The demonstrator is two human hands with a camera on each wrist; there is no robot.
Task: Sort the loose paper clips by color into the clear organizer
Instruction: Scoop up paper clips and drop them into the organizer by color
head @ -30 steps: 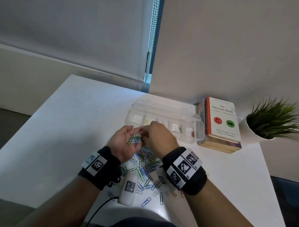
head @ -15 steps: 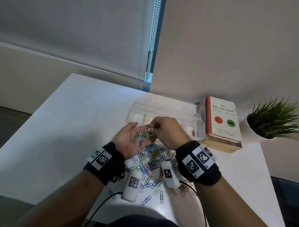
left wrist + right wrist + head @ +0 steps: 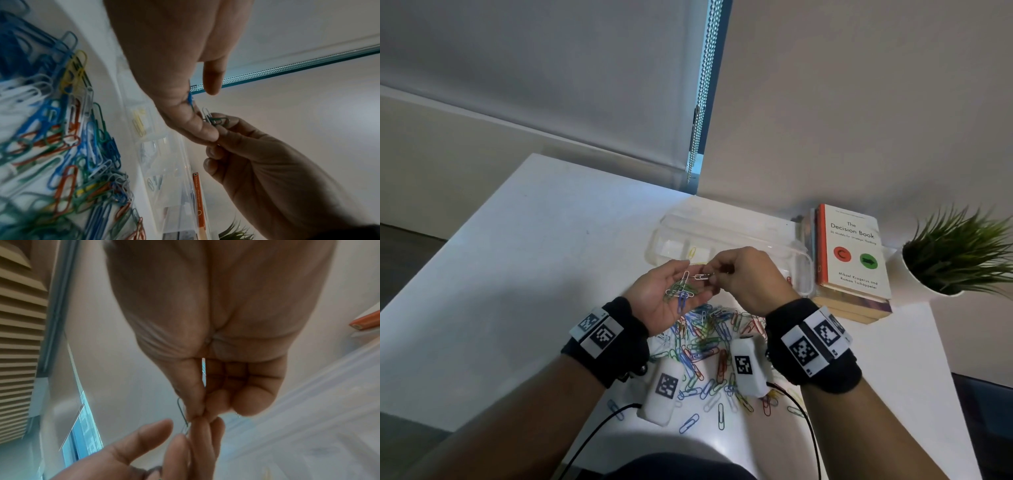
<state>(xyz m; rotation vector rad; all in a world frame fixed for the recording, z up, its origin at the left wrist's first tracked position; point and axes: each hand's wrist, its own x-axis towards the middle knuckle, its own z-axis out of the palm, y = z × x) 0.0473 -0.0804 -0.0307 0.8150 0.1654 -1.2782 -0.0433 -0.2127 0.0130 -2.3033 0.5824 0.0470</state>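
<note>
My left hand [image 3: 678, 275] is palm up over the table and carries a small bunch of green, white and blue paper clips [image 3: 681, 291] on its relaxed fingers. My right hand [image 3: 714, 274] pinches a white clip [image 3: 702, 277] at the bunch's edge, seen thin and dark in the right wrist view as the clip [image 3: 182, 410]. In the left wrist view both hands' fingertips meet at the clips [image 3: 214, 120]. Below them lies the mixed loose pile [image 3: 709, 342]. The clear organizer [image 3: 799, 260] stands behind the hands, with yellow clips [image 3: 139, 125] in one compartment.
A stack of books [image 3: 849, 253] lies right of the organizer, with a potted plant [image 3: 955, 257] beyond it. Two white tagged camera units [image 3: 666, 387] [image 3: 746, 366] with cables hang under my wrists over the pile. The table's left edge [image 3: 448, 246] runs diagonally.
Both hands have lifted off the pile toward the organizer. The left palm has opened upward, and the right hand has drawn a white clip a little clear of the bunch.
</note>
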